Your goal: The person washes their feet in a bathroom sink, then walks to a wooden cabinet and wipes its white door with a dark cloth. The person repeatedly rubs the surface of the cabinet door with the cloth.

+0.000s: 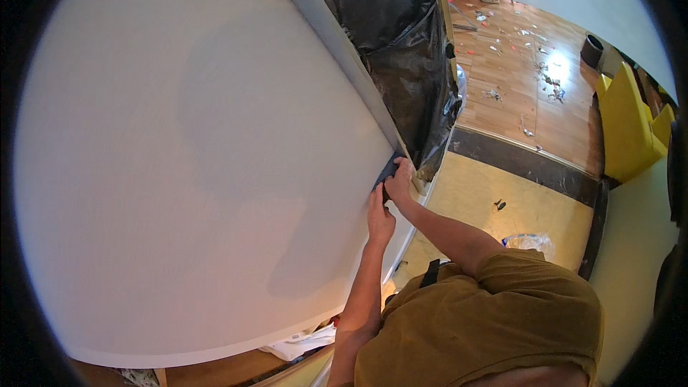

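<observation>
Both hands are on a dark blue flat piece (386, 169), held against a pale, finely textured wall (215, 145) beside a grey trim strip (344, 59). My right hand (400, 180) grips its upper right side, with fingertips close to the strip's lower end. My left hand (380, 217) is at the lower end, fingers pointing up along the wall. The palms and the piece's underside are hidden, so its exact kind cannot be told. Crumpled black plastic sheeting (403, 59) fills the area right of the strip.
Beyond a dark threshold (527, 161), scraps litter a wood-plank floor (505, 64). A yellow folded object (626, 123) and a dark cylindrical container (592, 51) stand at right. Clear plastic wrapping (529, 242) lies on the yellowish floor (473, 188), near a small dark object (500, 205).
</observation>
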A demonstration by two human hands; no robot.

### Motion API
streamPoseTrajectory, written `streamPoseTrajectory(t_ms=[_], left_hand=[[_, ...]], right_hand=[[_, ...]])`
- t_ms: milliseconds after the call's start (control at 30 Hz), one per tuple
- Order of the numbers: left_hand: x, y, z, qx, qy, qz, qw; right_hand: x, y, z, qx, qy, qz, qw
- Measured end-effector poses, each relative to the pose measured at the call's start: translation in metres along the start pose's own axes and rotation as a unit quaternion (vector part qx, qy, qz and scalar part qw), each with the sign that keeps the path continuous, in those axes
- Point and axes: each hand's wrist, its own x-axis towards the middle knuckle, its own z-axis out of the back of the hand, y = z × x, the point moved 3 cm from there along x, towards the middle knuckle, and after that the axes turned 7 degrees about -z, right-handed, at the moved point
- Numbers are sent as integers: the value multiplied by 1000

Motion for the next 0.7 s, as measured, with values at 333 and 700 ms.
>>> streamPoseTrajectory(t_ms=[333, 700], left_hand=[[49, -92, 52, 0, -52, -115, 992], [62, -108, 81, -39, -85, -107, 990]], right_hand=[[12, 54, 42, 525, 230, -322, 754], [33, 213, 101, 42, -129, 415, 900]])
